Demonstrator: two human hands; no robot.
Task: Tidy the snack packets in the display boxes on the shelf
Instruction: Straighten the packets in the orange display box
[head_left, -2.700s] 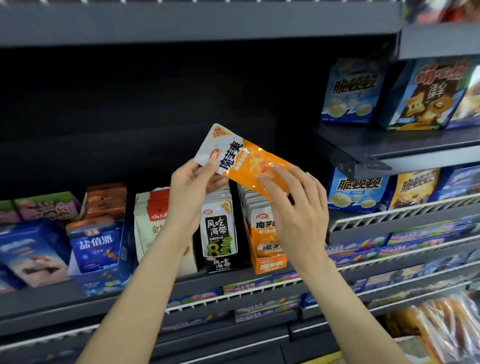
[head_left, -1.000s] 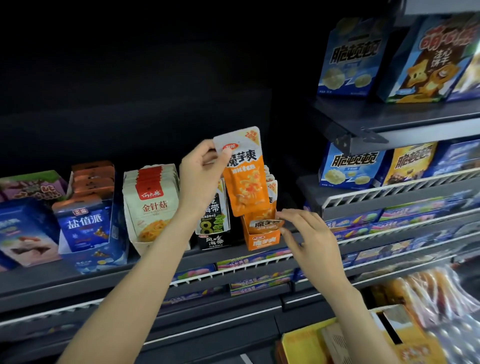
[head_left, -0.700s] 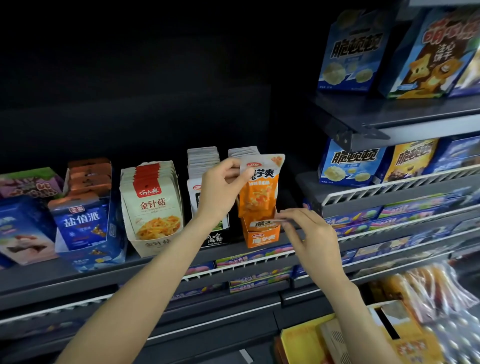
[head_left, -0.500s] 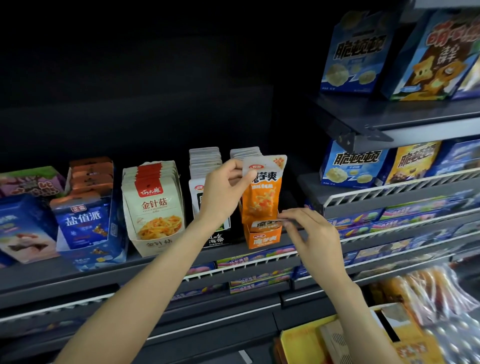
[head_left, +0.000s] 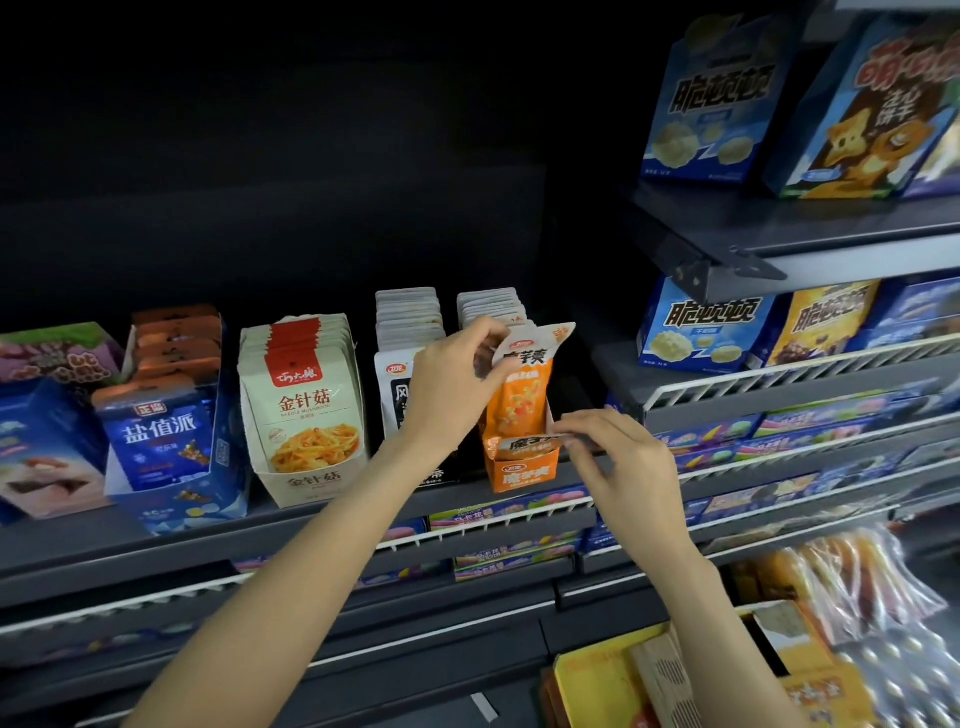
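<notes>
At the shelf's orange display box (head_left: 524, 470), a light, floppy orange packet (head_left: 521, 400) is pinched at its top by the left hand (head_left: 451, 387), the right hand (head_left: 618, 457) gripping the front packet (head_left: 525, 443).

Dark open room above the packet rows—clear overhead. Right of the orange display box (head_left: 523, 470) lies a bare gap, bounded by the bracketed side shelf (head_left: 727, 260); the black box (head_left: 410, 415) crowds its left.

Glossy foil orange packet (head_left: 521, 404) — cardboard display box (head_left: 524, 470), matt metal shelf (head_left: 156, 545).
</notes>
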